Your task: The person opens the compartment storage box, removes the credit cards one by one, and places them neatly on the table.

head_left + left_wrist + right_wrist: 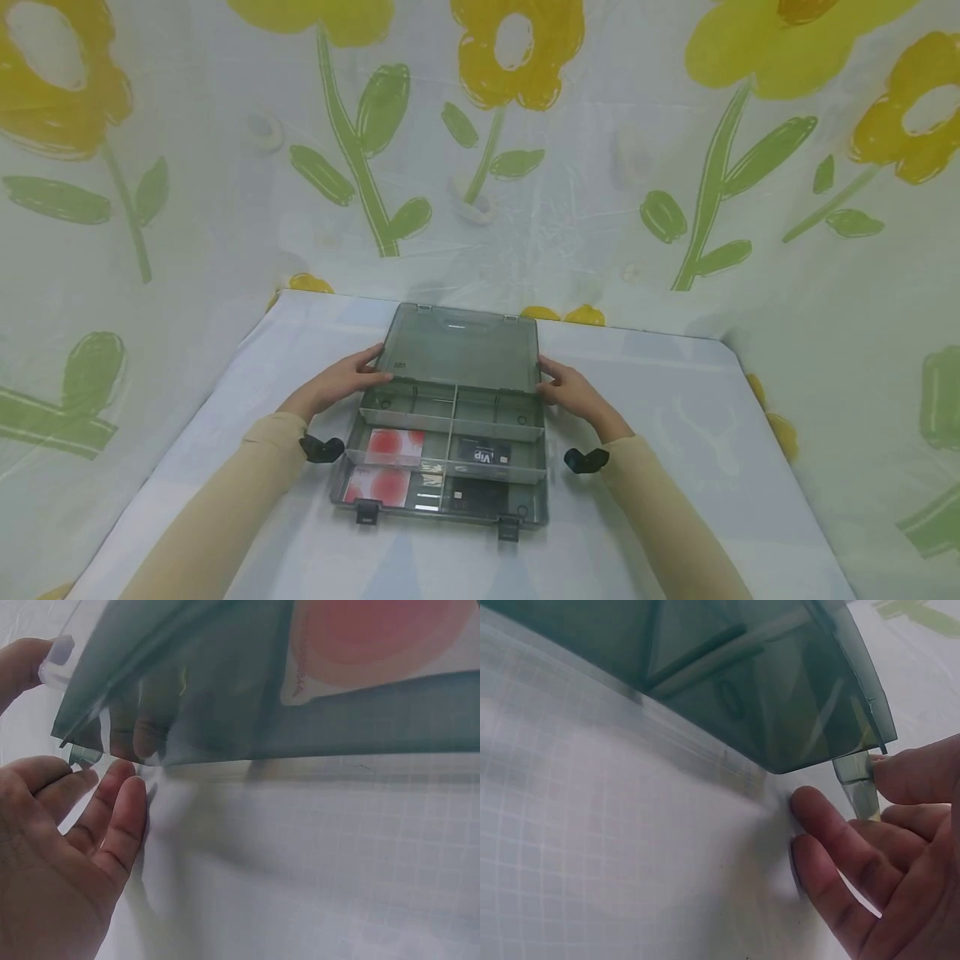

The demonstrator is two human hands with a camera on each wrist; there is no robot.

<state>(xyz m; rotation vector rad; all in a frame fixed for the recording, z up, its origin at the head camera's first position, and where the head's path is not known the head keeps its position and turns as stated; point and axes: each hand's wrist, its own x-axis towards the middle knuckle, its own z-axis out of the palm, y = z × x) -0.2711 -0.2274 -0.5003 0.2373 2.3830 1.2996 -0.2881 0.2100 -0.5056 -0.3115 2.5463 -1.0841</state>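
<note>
A smoky grey see-through plastic storage box (435, 514) lies on the table with its lid (461, 346) folded back, away from the person. My left hand (333, 387) holds the lid's left side near the hinge, thumb above and fingers lower at the edge. On the opposite side my right hand (577, 392) grips the lid's edge; the right wrist view shows the thumb on the lid corner (859, 784). Red-and-white cards (395, 446) lie in the left middle and front compartments. Black cards (483, 452), one marked "Vip", occupy the right middle and front ones.
Clear dividers (450, 454) split the box into several compartments. Two dark latches (367, 512) stick out at its front edge. The pale patterned table (660, 417) stretches to both sides, and a flower-print curtain (585, 208) hangs behind it.
</note>
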